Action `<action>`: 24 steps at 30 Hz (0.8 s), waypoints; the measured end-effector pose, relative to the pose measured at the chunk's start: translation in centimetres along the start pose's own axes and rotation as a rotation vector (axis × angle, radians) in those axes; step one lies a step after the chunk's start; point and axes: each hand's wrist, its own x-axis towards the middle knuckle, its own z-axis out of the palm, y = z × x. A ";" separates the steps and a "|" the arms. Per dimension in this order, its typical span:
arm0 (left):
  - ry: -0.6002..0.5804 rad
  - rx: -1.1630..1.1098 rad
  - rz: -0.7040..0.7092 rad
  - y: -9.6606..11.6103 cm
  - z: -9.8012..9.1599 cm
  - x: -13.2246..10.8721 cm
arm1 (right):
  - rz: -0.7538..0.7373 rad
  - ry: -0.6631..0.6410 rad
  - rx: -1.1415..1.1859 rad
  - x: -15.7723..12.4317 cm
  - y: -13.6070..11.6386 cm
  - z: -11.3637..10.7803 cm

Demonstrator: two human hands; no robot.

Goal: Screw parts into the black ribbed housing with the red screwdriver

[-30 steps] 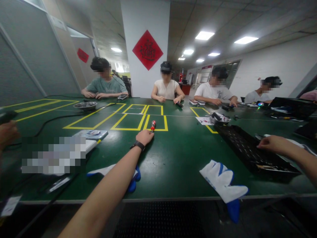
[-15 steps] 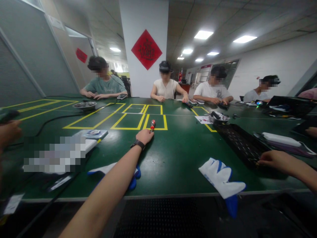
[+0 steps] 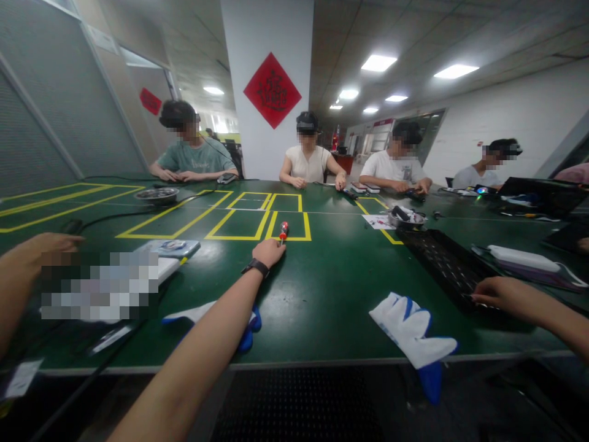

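My left hand (image 3: 269, 252), with a dark watch on its wrist, reaches far out over the green table (image 3: 322, 288) and is closed on a red-handled screwdriver (image 3: 284, 229). The handle stands up just past my knuckles, at the edge of a yellow taped box. My right hand (image 3: 494, 291) lies at the near end of a long black tray (image 3: 442, 258), fingertips on its rim. Whether those fingers hold anything is hidden.
A white and blue glove (image 3: 411, 331) lies by the front edge, another (image 3: 246, 331) under my left forearm. A neighbour's hand (image 3: 41, 248) rests at the left beside a black cable (image 3: 105, 218). Several people sit across the table, with a metal bowl (image 3: 159, 195) and a small dish (image 3: 405, 218).
My right hand has drawn back along the black tray to its near end. The neighbour's hand at the left has come down onto the table. My left hand has stayed put.
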 end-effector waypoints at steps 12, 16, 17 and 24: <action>0.000 0.008 -0.005 0.0 0.0 0.0 | 0.074 -0.100 -0.025 1.0 -0.1 -0.5; 0.009 0.013 -0.001 -0.1 0.1 0.0 | 0.098 -0.161 -0.106 1.6 -1.0 -1.0; 0.009 0.014 0.003 -0.1 0.1 0.0 | 0.094 -0.182 -0.130 1.7 -1.4 -1.3; 0.003 0.003 0.023 -0.1 -0.1 0.0 | 0.113 -0.124 -0.302 3.6 -3.6 -1.7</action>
